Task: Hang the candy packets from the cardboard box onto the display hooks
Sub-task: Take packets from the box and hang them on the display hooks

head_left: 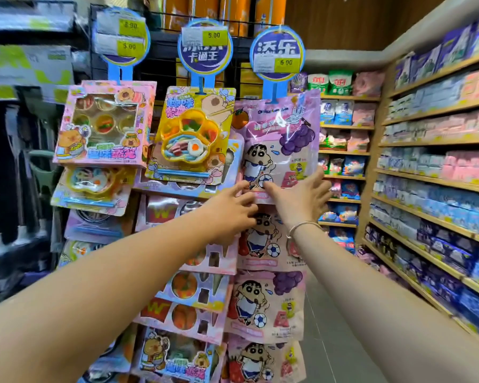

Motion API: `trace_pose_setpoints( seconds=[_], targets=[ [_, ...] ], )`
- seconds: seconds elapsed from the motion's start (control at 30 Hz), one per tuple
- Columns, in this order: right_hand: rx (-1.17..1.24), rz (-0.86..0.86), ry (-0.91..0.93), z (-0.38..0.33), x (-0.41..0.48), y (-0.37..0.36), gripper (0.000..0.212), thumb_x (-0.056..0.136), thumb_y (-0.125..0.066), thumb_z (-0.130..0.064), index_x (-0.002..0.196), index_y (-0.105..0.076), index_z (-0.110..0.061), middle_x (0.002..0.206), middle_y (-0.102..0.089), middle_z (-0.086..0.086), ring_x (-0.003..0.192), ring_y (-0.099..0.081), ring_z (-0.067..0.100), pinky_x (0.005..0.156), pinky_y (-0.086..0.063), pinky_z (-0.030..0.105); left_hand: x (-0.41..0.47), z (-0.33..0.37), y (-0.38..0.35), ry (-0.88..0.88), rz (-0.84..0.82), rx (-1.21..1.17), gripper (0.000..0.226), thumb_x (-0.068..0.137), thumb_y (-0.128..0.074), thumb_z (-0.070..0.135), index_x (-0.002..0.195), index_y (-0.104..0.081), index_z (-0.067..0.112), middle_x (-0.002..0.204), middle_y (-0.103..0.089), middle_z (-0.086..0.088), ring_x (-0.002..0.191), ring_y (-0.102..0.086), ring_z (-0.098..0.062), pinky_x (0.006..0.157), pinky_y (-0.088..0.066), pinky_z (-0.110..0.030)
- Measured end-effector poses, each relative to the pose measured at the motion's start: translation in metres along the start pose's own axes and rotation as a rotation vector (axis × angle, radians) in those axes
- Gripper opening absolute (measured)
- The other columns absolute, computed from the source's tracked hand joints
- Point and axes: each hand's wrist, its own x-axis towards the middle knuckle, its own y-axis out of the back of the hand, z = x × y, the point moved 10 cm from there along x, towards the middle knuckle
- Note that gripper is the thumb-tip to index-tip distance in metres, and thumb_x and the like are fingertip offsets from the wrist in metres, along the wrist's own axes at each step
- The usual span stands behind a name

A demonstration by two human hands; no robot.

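A pink and purple candy packet (277, 139) with a cartoon boy, a football and grapes hangs at the top of the right column of the display rack, under a round blue price sign (277, 52). My right hand (299, 197) grips the packet's lower edge, thumb on the front by the football and fingers behind. My left hand (233, 214) reaches in from the left with its fingers on the packet's lower left corner; its thumb is hidden. Three more packets of the same kind (266, 302) hang below in that column. The cardboard box is out of view.
Pink boxed candy sets (105, 123) and a yellow paw-shaped tray pack (191, 136) hang in the left and middle columns, with more packs below. Wooden shelves (426, 186) full of blue and pink goods line the right wall. A narrow aisle floor (321, 313) runs between rack and shelves.
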Motion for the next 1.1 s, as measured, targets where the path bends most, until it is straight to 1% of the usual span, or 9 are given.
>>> trace_pose_setpoints(
  seconds=[0.23, 0.37, 0.43, 0.5, 0.57, 0.77, 0.93, 1.03, 1.1],
  targets=[
    [0.164, -0.179, 0.038, 0.027, 0.029, -0.007, 0.099, 0.073, -0.067, -0.056, 0.146, -0.018, -0.012, 0.147, -0.026, 0.017, 0.137, -0.025, 0.033, 0.114, -0.024, 0.047, 0.005, -0.003, 0.002, 0.061, 0.117, -0.131, 0.048, 0.093, -0.035, 0.054, 0.116, -0.060, 0.020, 0.119, -0.057, -0.001, 0.126, -0.038, -0.025, 0.117, -0.009, -0.046],
    [0.430, -0.421, -0.166, 0.056, 0.026, -0.031, 0.103, 0.057, -0.064, -0.071, 0.135, -0.034, -0.011, 0.133, -0.050, 0.011, 0.119, -0.052, 0.029, 0.102, -0.043, 0.050, 0.009, -0.003, 0.000, 0.069, 0.137, -0.108, 0.043, 0.093, -0.039, 0.048, 0.115, -0.057, 0.016, 0.113, -0.063, -0.002, 0.120, -0.044, -0.025, 0.116, -0.013, -0.043],
    [0.439, -0.477, -0.183, 0.067, 0.028, -0.033, 0.102, 0.055, -0.057, -0.079, 0.132, -0.042, -0.014, 0.128, -0.056, 0.007, 0.109, -0.058, 0.023, 0.095, -0.048, 0.044, 0.008, -0.004, 0.011, 0.098, 0.282, -0.156, 0.036, 0.091, -0.048, 0.043, 0.110, -0.053, 0.013, 0.108, -0.065, -0.003, 0.109, -0.054, -0.024, 0.108, -0.024, -0.037],
    [0.537, -0.516, -0.193, 0.072, 0.024, -0.033, 0.070, 0.080, -0.049, -0.066, 0.126, -0.052, -0.013, 0.118, -0.062, 0.005, 0.093, -0.061, 0.016, 0.079, -0.051, 0.034, -0.003, -0.008, 0.033, 0.138, 0.599, -0.171, 0.030, 0.083, -0.059, 0.035, 0.101, -0.053, 0.011, 0.094, -0.066, -0.005, 0.085, -0.062, -0.024, 0.087, -0.035, -0.029],
    [0.663, -0.560, -0.213, 0.081, 0.017, -0.040, 0.043, 0.094, -0.038, -0.050, 0.109, -0.060, -0.017, 0.103, -0.066, 0.003, 0.086, -0.063, 0.013, 0.079, -0.052, 0.032, -0.014, -0.014, 0.039, 0.202, 0.827, -0.218, 0.033, 0.081, -0.053, 0.032, 0.108, -0.049, 0.013, 0.103, -0.059, -0.007, 0.089, -0.058, -0.025, 0.081, -0.036, -0.031],
    [0.735, -0.608, -0.245, 0.102, -0.005, -0.052, 0.054, 0.094, -0.022, -0.058, 0.109, -0.064, -0.028, 0.112, -0.069, -0.001, 0.108, -0.063, 0.019, 0.099, -0.047, 0.043, 0.014, -0.011, 0.012, 0.356, 0.617, -0.213, 0.051, 0.075, -0.060, 0.028, 0.124, -0.061, 0.015, 0.130, -0.059, -0.014, 0.117, -0.058, -0.034, 0.098, -0.043, -0.040],
    [0.566, -0.382, -0.404, 0.169, -0.003, -0.043, 0.061, 0.093, -0.017, -0.062, 0.116, -0.054, -0.020, 0.108, -0.062, 0.000, 0.093, -0.060, 0.016, 0.081, -0.048, 0.031, -0.007, 0.019, 0.013, 0.322, 0.865, -0.283, 0.043, 0.081, -0.050, 0.029, 0.122, -0.049, 0.017, 0.127, -0.045, -0.003, 0.113, -0.044, -0.025, 0.103, -0.030, -0.040],
    [0.423, -0.308, -0.589, 0.236, -0.023, -0.052, 0.044, 0.096, -0.023, -0.049, 0.078, -0.050, -0.018, 0.073, -0.054, 0.000, 0.053, -0.050, 0.014, 0.048, -0.037, 0.019, -0.022, 0.064, -0.008, 0.215, 0.887, -0.389, 0.032, 0.079, -0.056, 0.023, 0.109, -0.048, 0.016, 0.112, -0.051, -0.004, 0.096, -0.044, -0.024, 0.089, -0.034, -0.036],
    [0.359, -0.350, -0.678, 0.272, -0.049, -0.062, 0.036, 0.097, -0.030, -0.032, 0.067, -0.042, -0.017, 0.062, -0.045, 0.002, 0.040, -0.043, 0.012, 0.042, -0.030, 0.014, -0.028, 0.098, -0.026, 0.130, 0.802, -0.487, 0.023, 0.079, -0.057, 0.020, 0.101, -0.052, 0.015, 0.097, -0.064, -0.005, 0.085, -0.052, -0.024, 0.077, -0.038, -0.034]
  ],
)
